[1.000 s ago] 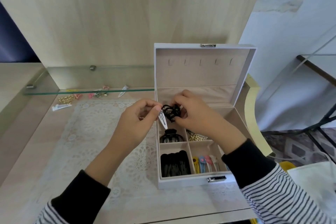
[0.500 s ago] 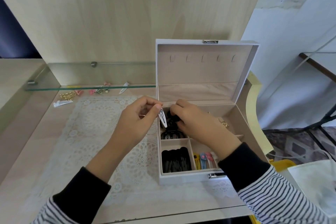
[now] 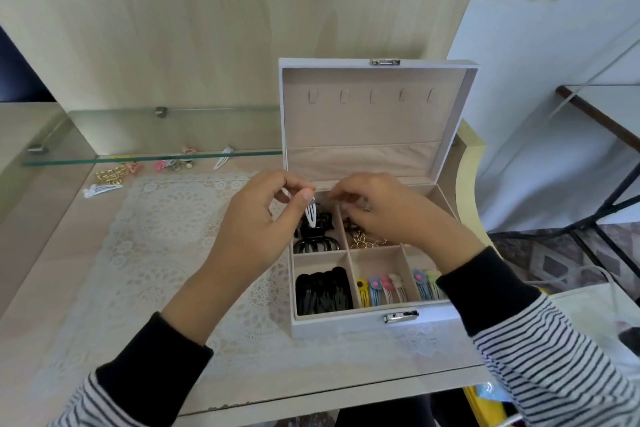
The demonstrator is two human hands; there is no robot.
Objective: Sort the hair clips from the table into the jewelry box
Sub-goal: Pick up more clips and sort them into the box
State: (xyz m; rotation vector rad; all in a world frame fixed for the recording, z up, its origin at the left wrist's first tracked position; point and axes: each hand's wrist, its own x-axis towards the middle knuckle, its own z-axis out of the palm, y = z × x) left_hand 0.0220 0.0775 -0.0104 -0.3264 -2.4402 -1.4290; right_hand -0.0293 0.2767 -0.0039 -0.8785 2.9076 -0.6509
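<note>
Left hand (image 3: 256,222) pinches one white snap clip (image 3: 311,214) above two black claw clips (image 3: 317,245) in the jewelry box (image 3: 346,326); right hand (image 3: 388,215) curled, grip unclear.

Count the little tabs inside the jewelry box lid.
5 tabs, in one row across the upper lining of the lid: leftmost, second, middle, fourth, rightmost. None seems hidden.

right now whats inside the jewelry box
The jewelry box holds black claw clips back left, gold clips beside them, black flat clips and coloured clips in front. The right hand covers the back right.
</note>
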